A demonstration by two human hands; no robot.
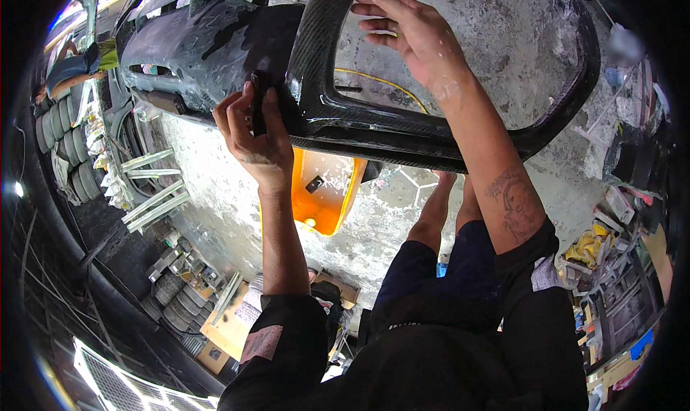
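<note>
A large black car body panel (309,88) with a carbon-fibre weave and a big window-like opening spans the upper middle. Its left part is smudged with grey. My left hand (255,134) pinches a small flat black block (259,98) between thumb and fingers, against the panel left of the opening. The block's exact kind is not clear. Over the opening, beside its upper left edge, my right hand (424,48) has its fingers apart. A dark spot shows by its index finger at the top edge; no held thing can be made out.
Below the panel, a yellow-orange tub (345,220) on the concrete floor holds cloudy liquid and a dark block (314,185). A yellow hose (388,84) lies beyond. Stacked tyres (68,120) and pale racks (154,195) stand left. Another person (72,73) is far left; clutter lines the right.
</note>
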